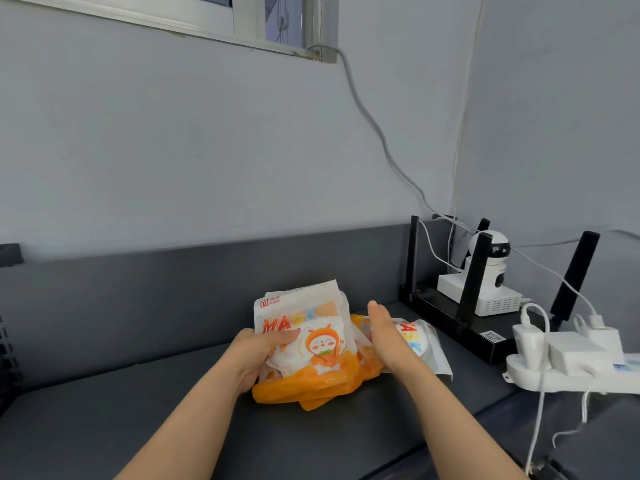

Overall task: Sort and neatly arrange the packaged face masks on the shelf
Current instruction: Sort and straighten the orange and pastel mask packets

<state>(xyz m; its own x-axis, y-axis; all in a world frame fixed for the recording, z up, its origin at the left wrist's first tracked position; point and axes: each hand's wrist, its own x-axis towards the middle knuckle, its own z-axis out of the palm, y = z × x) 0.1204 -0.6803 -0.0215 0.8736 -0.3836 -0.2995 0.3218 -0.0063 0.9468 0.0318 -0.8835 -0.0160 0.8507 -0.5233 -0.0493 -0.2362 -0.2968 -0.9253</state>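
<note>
A stack of white and orange face mask packs printed "MASK" with a cartoon figure stands tilted near the middle of the dark grey shelf. My left hand grips the stack's left side, thumb across the front pack. My right hand is flat with fingers straight, edge-on against the stack's right side. Another mask pack lies flat just right of that hand. Orange pack ends spread out under the stack.
A black router with upright antennas and a white camera on a white box stand at the right back. A white power strip with chargers and cables lies at the right edge. The shelf has a raised grey back wall.
</note>
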